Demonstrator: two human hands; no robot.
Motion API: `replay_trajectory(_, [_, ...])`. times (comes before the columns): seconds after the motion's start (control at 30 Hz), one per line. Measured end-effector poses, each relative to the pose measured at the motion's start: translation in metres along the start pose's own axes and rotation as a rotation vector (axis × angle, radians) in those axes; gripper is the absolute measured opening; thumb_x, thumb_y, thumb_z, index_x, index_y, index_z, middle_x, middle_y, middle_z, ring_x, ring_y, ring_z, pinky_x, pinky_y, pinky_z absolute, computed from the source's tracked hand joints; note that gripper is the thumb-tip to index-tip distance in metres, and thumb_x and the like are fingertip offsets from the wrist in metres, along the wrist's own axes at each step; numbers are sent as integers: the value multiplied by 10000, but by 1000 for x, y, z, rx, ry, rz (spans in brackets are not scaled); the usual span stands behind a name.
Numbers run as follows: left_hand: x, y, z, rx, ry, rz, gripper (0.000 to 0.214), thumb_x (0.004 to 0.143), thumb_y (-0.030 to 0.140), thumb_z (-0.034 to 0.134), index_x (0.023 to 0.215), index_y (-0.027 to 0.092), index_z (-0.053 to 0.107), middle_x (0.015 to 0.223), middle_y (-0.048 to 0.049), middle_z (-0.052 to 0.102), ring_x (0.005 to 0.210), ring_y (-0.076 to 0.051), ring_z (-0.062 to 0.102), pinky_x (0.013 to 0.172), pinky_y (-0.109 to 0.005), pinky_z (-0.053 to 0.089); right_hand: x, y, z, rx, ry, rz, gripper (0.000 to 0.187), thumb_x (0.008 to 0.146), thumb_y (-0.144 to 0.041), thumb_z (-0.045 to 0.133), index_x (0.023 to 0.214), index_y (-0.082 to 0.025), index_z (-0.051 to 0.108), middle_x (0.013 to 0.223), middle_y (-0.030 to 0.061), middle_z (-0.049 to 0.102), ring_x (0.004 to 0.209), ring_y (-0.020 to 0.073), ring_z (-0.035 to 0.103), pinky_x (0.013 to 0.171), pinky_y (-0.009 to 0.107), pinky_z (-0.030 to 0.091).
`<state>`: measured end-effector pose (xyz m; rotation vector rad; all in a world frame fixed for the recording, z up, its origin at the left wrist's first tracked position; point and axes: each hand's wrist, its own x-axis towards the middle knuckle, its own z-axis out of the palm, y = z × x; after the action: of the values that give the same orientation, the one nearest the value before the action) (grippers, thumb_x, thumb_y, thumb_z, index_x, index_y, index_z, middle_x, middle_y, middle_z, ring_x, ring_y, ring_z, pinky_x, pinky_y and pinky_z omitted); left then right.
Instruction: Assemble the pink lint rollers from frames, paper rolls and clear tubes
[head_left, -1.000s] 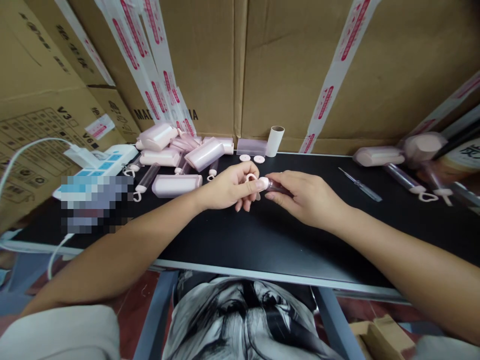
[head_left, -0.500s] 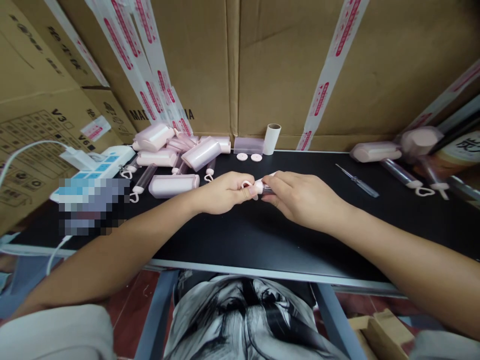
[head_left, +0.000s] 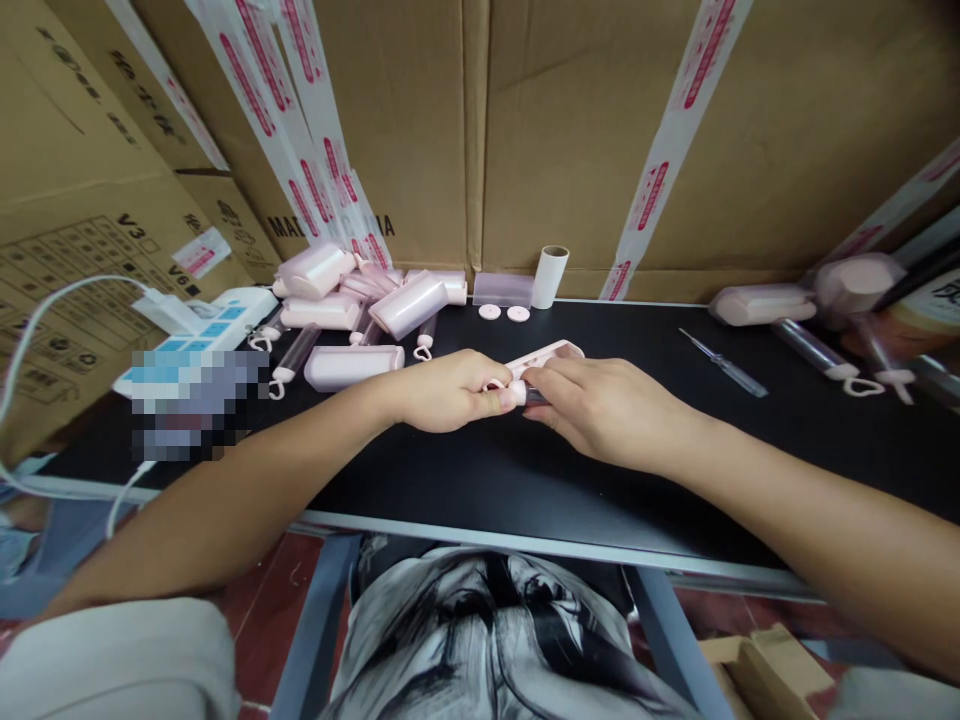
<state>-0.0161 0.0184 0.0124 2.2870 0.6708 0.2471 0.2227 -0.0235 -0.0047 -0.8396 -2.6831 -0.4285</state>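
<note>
Over the middle of the table, both hands grip one pale pink lint roller (head_left: pixel 551 353). My left hand (head_left: pixel 448 392) pinches its pink loop end (head_left: pixel 517 392) between thumb and fingers. From the other side, my right hand (head_left: pixel 604 408) closes round the clear, dark-looking handle, its fingers covering most of that part. A long pink shell-like part of the roller tilts up behind the right fingers. Beyond the hands lie two small pink discs (head_left: pixel 517 314), a clear lilac sleeve (head_left: pixel 502 290) and an upright white paper tube (head_left: pixel 551 277).
Several pink lint rollers (head_left: pixel 409 303) are heaped at the back left, with more pink rollers (head_left: pixel 761 304) at the right. A clear-handled screwdriver (head_left: pixel 724 362) lies right of my hands. A white power strip (head_left: pixel 202 340) stands left. Cardboard boxes (head_left: pixel 555 130) wall the back of the black table (head_left: pixel 480 480).
The lint roller has turned in my hands, so its long pink shell part now shows above my right fingers. My right hand has shifted slightly down. The whole view has shifted a little.
</note>
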Motion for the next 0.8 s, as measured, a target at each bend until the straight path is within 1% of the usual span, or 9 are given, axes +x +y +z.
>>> replay_trajectory(0.1, [1,-1,4,4,20,-9,400,993,474,518,719,183,506,629,34,455,585,-110,383,574,-265,298,0,3,5,35,-10,-6,166,1018,-259,600,1117,-138,655,991,131,769,823,256,705,685,342,453])
replay_trajectory(0.23, [6,-6,9,-66,195,-17,447,998,542,506,726,187,511,645,39,450,592,-109,374,578,-257,298,4,7,10,129,3,139,169,1034,-285,568,1107,-160,655,1015,130,752,898,269,700,725,341,468])
replay_trajectory(0.3, [10,-9,10,-29,258,-24,478,1003,573,504,732,181,548,656,24,510,600,-115,424,585,-255,314,8,10,9,205,-12,203,163,1029,-289,567,1083,-167,661,1006,117,744,899,262,692,744,341,469])
replay_trajectory(0.4, [14,-12,11,35,296,-77,470,1005,590,518,840,173,658,747,-15,655,660,-140,554,612,-256,362,11,21,6,307,-1,248,162,994,-309,606,1035,-173,684,956,91,731,857,240,672,736,331,457])
replay_trajectory(0.47, [15,-15,11,87,333,-148,440,976,603,571,945,178,683,732,-9,673,635,-149,572,586,-260,353,8,38,4,299,40,320,184,969,-351,628,934,-184,698,878,73,712,780,225,644,699,328,435])
replay_trajectory(0.53, [14,-20,11,155,371,-209,441,938,615,627,1032,186,674,678,12,656,577,-150,554,549,-265,326,0,63,6,256,99,472,217,937,-394,651,860,-198,704,793,50,689,704,211,613,664,326,409])
replay_trajectory(0.63, [11,-28,12,206,365,-248,426,928,607,639,1074,209,678,674,15,680,553,-157,574,528,-271,320,-14,105,18,263,145,718,232,869,-415,709,995,-225,750,770,12,704,678,201,620,666,316,419])
replay_trajectory(0.73, [10,-31,14,213,332,-271,375,944,588,618,1002,232,721,640,15,677,529,-158,580,506,-278,306,-25,137,37,216,12,809,232,841,-430,708,924,-219,756,785,30,727,696,212,637,658,320,419])
replay_trajectory(0.8, [11,-29,13,239,347,-272,345,964,543,597,966,228,739,643,10,684,533,-157,585,508,-283,318,-29,149,49,138,-111,834,259,846,-453,683,882,-207,754,818,64,744,720,232,650,646,329,412])
